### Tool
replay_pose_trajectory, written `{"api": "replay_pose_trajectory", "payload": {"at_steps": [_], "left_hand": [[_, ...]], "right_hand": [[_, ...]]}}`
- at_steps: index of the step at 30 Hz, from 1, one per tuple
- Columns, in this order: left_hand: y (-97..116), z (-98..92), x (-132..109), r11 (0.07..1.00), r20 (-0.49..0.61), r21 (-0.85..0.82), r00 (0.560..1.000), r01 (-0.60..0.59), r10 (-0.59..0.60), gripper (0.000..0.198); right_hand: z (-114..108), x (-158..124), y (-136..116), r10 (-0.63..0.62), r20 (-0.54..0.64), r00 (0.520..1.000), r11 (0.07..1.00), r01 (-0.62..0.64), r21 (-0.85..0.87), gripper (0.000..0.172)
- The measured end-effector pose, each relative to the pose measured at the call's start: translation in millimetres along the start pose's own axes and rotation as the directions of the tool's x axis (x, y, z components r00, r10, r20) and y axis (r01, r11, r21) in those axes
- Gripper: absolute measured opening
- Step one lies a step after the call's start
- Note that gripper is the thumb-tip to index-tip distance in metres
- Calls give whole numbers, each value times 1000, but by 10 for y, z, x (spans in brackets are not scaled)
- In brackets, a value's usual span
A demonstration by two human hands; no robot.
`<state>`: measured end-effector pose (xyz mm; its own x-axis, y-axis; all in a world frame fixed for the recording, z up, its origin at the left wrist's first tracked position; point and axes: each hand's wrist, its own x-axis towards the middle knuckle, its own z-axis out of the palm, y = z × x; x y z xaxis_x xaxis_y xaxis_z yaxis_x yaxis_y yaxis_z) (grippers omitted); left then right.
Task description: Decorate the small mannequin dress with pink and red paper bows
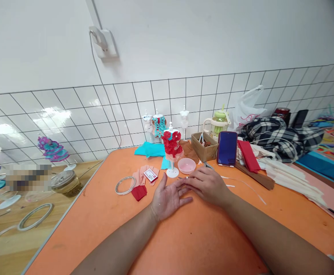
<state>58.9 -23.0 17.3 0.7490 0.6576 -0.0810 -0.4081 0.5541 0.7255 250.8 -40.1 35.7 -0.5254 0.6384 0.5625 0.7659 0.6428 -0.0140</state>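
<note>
My left hand (169, 199) is turned palm up over the orange tabletop, its thumb raised and fingers stretched out. My right hand (208, 185) reaches across from the right, with curled fingers meeting the left fingertips. Whatever lies between the fingertips is hidden or too small to name. Just behind the hands stands a small white mannequin stand (172, 172) dressed in a red crepe-paper bodice (172, 142) with flowers. Beside it is a shallow pink bowl (187, 166). To the left lie a roll of tape (125, 185), a small white box (150, 175) and a folded red paper piece (139, 193).
A cardboard box (205, 148), a propped phone (227, 149) and a green-lidded bottle (221, 121) stand at the back. Brown strips (255, 176), cream paper (294, 181) and a plaid cloth (281, 137) lie right. Beyond the orange table's left edge is a jar (66, 183).
</note>
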Motion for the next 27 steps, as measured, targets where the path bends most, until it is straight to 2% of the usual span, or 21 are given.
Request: {"api": "replay_pose_trajectory", "payload": {"at_steps": [7, 10, 12, 14, 16, 17, 19, 22, 27], "left_hand": [[-1, 20, -13, 995, 1, 94, 1000, 17, -17, 84], [-55, -31, 25, 982, -30, 190, 999, -16, 23, 72], [-116, -73, 66, 945, -105, 322, 990, -52, 90, 59], [-172, -102, 107, 875, -209, 481, 964, -47, 167, 51], [-201, -109, 136, 788, -275, 615, 933, -16, 233, 41], [-205, -104, 145, 745, -283, 667, 920, -14, 271, 36], [-200, -89, 154, 680, -275, 732, 898, -36, 343, 28], [-186, -82, 153, 625, -276, 779, 867, -51, 414, 27], [-187, -126, 138, 519, -236, 854, 857, -42, 458, 26]], "right_hand": [[9, -29, 48, 58, -4, 998, 998, -58, 9, 21], [35, -13, 61, 185, -20, 983, 977, -182, 111, 17], [72, 3, 99, 352, -43, 935, 912, -332, 239, 17], [116, 15, 147, 527, -48, 849, 801, -476, 363, 18], [160, 21, 169, 640, -57, 767, 712, -563, 418, 19], [181, 22, 162, 662, -68, 746, 697, -581, 420, 18], [227, 25, 107, 653, -80, 753, 713, -576, 400, 17], [306, 32, -28, 607, -12, 795, 731, -552, 401, 13], [404, 34, -128, 601, 105, 792, 686, -578, 442, 11]]}}
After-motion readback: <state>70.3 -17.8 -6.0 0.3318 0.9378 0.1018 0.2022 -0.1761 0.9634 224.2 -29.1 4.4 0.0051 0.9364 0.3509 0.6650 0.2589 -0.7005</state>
